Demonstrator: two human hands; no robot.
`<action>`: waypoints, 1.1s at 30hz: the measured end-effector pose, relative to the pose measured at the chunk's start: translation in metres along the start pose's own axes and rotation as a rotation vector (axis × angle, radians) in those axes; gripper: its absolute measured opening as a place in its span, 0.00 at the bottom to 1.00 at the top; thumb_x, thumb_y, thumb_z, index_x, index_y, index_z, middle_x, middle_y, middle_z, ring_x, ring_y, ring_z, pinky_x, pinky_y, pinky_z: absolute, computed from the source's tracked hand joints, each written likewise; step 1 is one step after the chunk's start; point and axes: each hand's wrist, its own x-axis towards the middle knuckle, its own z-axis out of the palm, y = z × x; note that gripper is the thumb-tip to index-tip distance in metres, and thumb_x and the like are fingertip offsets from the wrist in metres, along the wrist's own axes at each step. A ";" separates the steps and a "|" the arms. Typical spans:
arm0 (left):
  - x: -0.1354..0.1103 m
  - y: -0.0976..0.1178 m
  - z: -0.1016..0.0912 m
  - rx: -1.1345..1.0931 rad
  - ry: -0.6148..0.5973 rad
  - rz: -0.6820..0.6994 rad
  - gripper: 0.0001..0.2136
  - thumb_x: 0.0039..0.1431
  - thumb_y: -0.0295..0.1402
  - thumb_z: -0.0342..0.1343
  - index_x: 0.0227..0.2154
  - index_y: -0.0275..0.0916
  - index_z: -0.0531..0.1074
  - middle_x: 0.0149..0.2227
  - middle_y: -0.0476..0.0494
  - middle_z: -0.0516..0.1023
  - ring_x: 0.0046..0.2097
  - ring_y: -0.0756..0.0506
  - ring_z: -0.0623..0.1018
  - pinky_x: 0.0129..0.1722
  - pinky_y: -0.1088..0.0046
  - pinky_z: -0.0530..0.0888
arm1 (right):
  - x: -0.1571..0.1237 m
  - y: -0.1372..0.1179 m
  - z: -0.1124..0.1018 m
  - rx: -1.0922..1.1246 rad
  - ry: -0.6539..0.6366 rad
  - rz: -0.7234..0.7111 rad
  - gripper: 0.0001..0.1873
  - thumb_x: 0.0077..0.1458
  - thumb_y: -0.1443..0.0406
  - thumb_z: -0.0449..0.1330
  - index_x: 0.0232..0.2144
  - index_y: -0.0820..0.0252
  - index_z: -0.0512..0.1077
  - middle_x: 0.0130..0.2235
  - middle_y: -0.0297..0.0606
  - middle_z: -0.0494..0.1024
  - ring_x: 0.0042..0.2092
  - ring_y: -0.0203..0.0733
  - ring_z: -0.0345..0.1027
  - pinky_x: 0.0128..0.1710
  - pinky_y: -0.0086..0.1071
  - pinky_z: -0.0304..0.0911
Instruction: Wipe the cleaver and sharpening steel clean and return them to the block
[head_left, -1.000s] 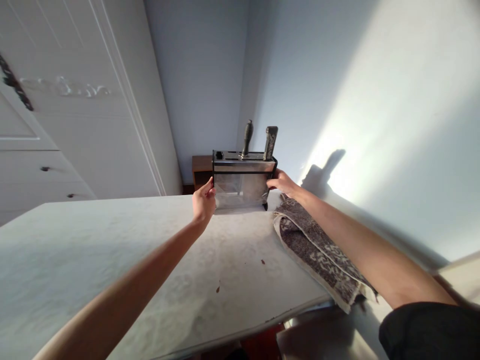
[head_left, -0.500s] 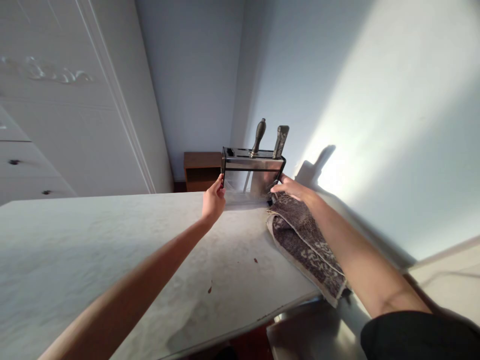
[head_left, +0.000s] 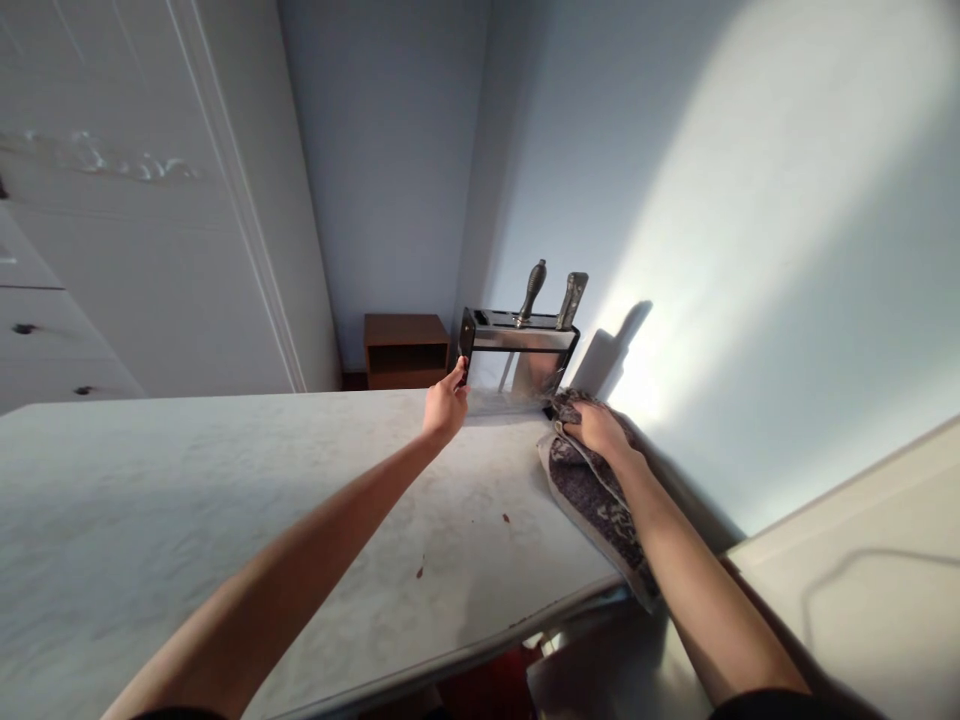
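Note:
A metal knife rack (head_left: 519, 358) with a clear front stands at the far edge of the white table (head_left: 187, 500), near the wall. Two dark knife handles (head_left: 534, 292) stick up from its top. My left hand (head_left: 447, 404) grips the rack's left end, fingers closed on its black frame. My right hand (head_left: 598, 430) rests on a patterned grey-brown towel (head_left: 592, 495) lying to the right of the rack, fingers curled onto the cloth. The towel's far end touches the rack's right foot.
A white cabinet with drawers (head_left: 112, 250) stands at the left. A small brown wooden stand (head_left: 405, 348) sits behind the table. The pale wall (head_left: 712, 250) runs along the right. A beige surface (head_left: 862, 580) lies at the lower right.
My right hand has left the rack's right end and come down onto the towel. The left hand has kept its grip on the rack's left end. The view has shifted slightly.

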 end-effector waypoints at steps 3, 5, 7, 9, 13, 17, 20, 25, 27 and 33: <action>0.000 -0.001 0.007 -0.029 0.002 0.015 0.27 0.58 0.22 0.51 0.62 0.36 0.63 0.55 0.38 0.74 0.55 0.43 0.75 0.55 0.68 0.69 | -0.009 -0.003 0.001 0.051 0.078 0.105 0.20 0.55 0.61 0.56 0.49 0.63 0.73 0.48 0.51 0.78 0.50 0.54 0.70 0.51 0.40 0.60; 0.000 -0.003 0.010 -0.058 0.009 0.020 0.27 0.58 0.23 0.51 0.62 0.37 0.62 0.55 0.38 0.74 0.55 0.43 0.75 0.55 0.69 0.70 | -0.014 -0.007 0.002 0.073 0.144 0.178 0.19 0.56 0.62 0.54 0.49 0.61 0.72 0.47 0.49 0.78 0.48 0.53 0.72 0.47 0.39 0.62; -0.001 -0.006 0.009 -0.066 0.007 0.002 0.26 0.58 0.24 0.52 0.61 0.38 0.64 0.53 0.39 0.76 0.54 0.44 0.76 0.54 0.69 0.70 | -0.016 -0.010 0.002 0.077 0.195 0.220 0.19 0.57 0.63 0.53 0.49 0.59 0.72 0.47 0.48 0.78 0.46 0.52 0.72 0.44 0.38 0.62; -0.006 -0.009 0.005 -0.050 -0.006 -0.032 0.23 0.58 0.26 0.52 0.58 0.37 0.68 0.51 0.39 0.77 0.52 0.44 0.77 0.54 0.70 0.71 | -0.017 -0.012 0.002 0.071 0.221 0.233 0.19 0.57 0.63 0.52 0.49 0.58 0.72 0.47 0.48 0.78 0.45 0.51 0.71 0.43 0.37 0.62; -0.030 -0.015 -0.013 0.000 -0.037 -0.057 0.19 0.58 0.27 0.51 0.52 0.36 0.73 0.48 0.38 0.79 0.47 0.44 0.80 0.49 0.71 0.73 | -0.014 -0.013 0.003 0.027 0.242 0.240 0.17 0.57 0.62 0.51 0.45 0.58 0.74 0.44 0.49 0.79 0.42 0.50 0.71 0.39 0.35 0.60; -0.063 -0.025 -0.040 0.029 -0.106 -0.085 0.15 0.56 0.23 0.50 0.44 0.35 0.76 0.41 0.39 0.82 0.39 0.45 0.81 0.41 0.72 0.75 | -0.012 -0.011 0.007 0.021 0.219 0.280 0.17 0.55 0.56 0.53 0.41 0.57 0.75 0.39 0.48 0.80 0.39 0.52 0.71 0.36 0.37 0.58; -0.085 -0.033 -0.065 0.039 -0.162 -0.067 0.13 0.54 0.23 0.52 0.40 0.36 0.77 0.37 0.42 0.82 0.38 0.47 0.81 0.39 0.74 0.74 | -0.011 -0.011 0.007 0.020 0.178 0.284 0.18 0.55 0.57 0.52 0.41 0.57 0.75 0.41 0.49 0.79 0.41 0.53 0.71 0.37 0.38 0.59; -0.110 -0.044 -0.116 0.084 -0.214 0.012 0.10 0.54 0.26 0.53 0.35 0.38 0.78 0.38 0.44 0.82 0.41 0.47 0.80 0.44 0.73 0.74 | -0.015 -0.019 0.000 0.137 0.233 0.248 0.27 0.52 0.56 0.56 0.51 0.64 0.69 0.45 0.54 0.77 0.46 0.57 0.71 0.43 0.42 0.62; -0.116 -0.048 -0.135 0.061 -0.194 -0.025 0.09 0.53 0.26 0.53 0.33 0.37 0.78 0.37 0.43 0.82 0.40 0.47 0.80 0.43 0.73 0.74 | -0.020 -0.029 -0.005 0.313 0.403 0.242 0.30 0.50 0.56 0.57 0.54 0.65 0.66 0.47 0.53 0.77 0.49 0.56 0.70 0.47 0.43 0.63; -0.126 -0.060 -0.163 -0.182 -0.148 -0.205 0.09 0.52 0.24 0.52 0.34 0.34 0.76 0.32 0.43 0.80 0.31 0.50 0.80 0.31 0.78 0.74 | -0.042 -0.094 -0.023 0.726 0.933 0.372 0.09 0.47 0.63 0.52 0.33 0.54 0.69 0.34 0.45 0.75 0.37 0.51 0.71 0.38 0.42 0.66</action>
